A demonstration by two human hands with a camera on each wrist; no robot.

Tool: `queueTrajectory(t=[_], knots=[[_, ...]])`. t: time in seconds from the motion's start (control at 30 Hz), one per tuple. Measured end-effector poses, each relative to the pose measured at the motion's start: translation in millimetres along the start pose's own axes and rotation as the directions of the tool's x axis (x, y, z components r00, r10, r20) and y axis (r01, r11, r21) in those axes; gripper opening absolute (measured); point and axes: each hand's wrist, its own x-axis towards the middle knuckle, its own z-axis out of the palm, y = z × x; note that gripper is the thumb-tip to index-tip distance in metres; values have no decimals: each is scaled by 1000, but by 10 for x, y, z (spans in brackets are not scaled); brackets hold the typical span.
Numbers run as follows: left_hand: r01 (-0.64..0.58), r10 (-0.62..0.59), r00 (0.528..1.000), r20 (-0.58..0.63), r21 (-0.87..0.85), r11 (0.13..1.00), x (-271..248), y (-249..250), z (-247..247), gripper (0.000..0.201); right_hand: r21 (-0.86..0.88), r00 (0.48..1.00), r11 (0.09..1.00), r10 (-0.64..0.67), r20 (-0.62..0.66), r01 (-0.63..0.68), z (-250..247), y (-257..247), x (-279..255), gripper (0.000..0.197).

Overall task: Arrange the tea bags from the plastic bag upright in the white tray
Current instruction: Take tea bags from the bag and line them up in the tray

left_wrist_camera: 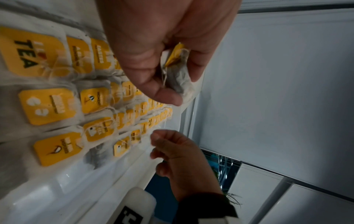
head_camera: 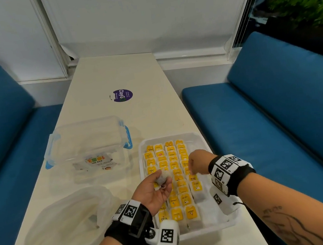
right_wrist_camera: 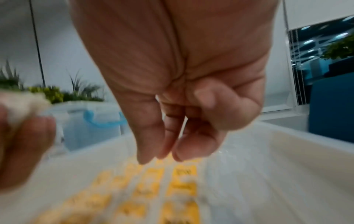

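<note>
A white tray sits on the table's near right, with several rows of yellow-tagged tea bags standing in it. Palm up over the tray's left edge, my left hand grips a crumpled tea bag, whose grey pouch and folded yellow tag show in the left wrist view. My right hand hovers over the tray's right rows with its fingers curled and thumb near them; I see nothing between them. The limp, clear plastic bag lies at the near left.
A clear lidded box with blue clasps stands left of the tray. A purple round sticker is on the table farther back. Blue benches flank the table. The tray's near right strip shows bare floor.
</note>
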Motion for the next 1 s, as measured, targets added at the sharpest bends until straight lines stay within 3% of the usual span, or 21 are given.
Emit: queueTrajectory(t=[0.03,0.1,0.17,0.27,0.37,0.5,0.6,0.7,0.8,0.87,1.0], knots=[[3,-3,1000,7,8,1000,-1,-5,22,9,132,995,988,-64,-78,73,-31,8,-58,2],[6,-7,1000,21,31,1000,-3,-22,67,10,385,969,895,-162,-186,224,-96,-16,-212,15],[12,-15,999,43,63,998,-7,-39,108,13,534,956,794,-216,-201,291,-131,-65,-357,15],[10,-18,996,84,94,996,-2,-66,164,16,533,952,790,-251,-172,305,-57,-122,-427,15],[6,-20,992,126,112,994,-20,-74,223,26,543,948,781,-214,-235,310,40,-124,-419,18],[14,-31,990,139,120,993,-42,-55,216,38,673,949,672,-170,-264,308,77,-57,-444,18],[-41,28,993,110,117,992,-25,-48,168,29,721,936,605,-134,-324,336,66,-23,-467,21],[-140,107,980,170,193,971,-29,-74,141,18,711,927,618,-81,-367,336,87,-50,-487,21],[-218,165,963,214,253,943,-40,-109,151,7,718,927,599,-125,-353,354,153,-116,-507,19],[-260,212,957,197,261,930,-62,-94,163,6,765,933,537,-153,-325,354,166,-136,-528,16],[-338,282,937,205,335,880,-85,-49,152,13,927,969,295,-154,-194,233,133,-99,-544,9]])
